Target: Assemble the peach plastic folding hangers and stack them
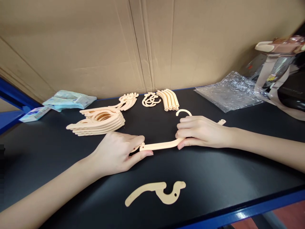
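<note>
A cream plastic hanger (162,145) lies flat on the black table (214,171), its hook rising behind my right hand. My left hand (119,152) pinches the left end of the hanger's arm between thumb and fingers. My right hand (202,132) is closed over the hanger's middle, fingers curled on top and thumb underneath. A loose cream hook-shaped piece (156,191) lies apart on the table nearer to me.
A stack of finished cream hangers (97,122) sits at the left. Piles of hanger parts (127,101), hook pieces (150,100) and curved arms (169,99) lie by the cardboard wall. Blue packets (68,99) are far left, a clear plastic bag (232,90) and a bottle (276,60) at the right.
</note>
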{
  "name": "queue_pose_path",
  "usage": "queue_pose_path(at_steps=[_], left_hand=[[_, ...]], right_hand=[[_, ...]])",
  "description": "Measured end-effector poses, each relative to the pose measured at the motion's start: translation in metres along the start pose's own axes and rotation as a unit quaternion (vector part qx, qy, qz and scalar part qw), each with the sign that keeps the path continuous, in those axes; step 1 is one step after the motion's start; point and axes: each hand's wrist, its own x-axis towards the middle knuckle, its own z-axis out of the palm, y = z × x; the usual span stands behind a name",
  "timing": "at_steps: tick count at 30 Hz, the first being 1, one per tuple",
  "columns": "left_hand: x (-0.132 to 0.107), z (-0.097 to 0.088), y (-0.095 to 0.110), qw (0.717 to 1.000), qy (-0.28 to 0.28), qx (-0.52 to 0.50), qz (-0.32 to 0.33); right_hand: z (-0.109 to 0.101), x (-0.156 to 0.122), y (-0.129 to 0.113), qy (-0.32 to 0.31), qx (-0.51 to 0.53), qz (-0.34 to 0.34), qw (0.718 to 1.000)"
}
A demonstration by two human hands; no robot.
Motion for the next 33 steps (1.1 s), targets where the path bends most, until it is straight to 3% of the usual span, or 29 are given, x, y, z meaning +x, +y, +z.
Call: queue_pose_path(at_steps=[12,26,33], left_hand=[[0.0009,0.0001,0.0016,0.998,-0.015,-0.022,-0.051],[-0.0018,-0.0009,0.0001,1.000,-0.023,0.010,-0.006],[-0.0016,-0.0031,0.0004,0.998,0.007,0.057,0.016]], right_hand=[[0.0005,-0.0003,0.0000,0.002,-0.017,-0.008,1.000],[-0.0002,0.0000,-0.0001,-0.002,-0.012,-0.002,1.000],[-0.0001,0.0002,-0.0002,-0.004,-0.008,-0.004,1.000]])
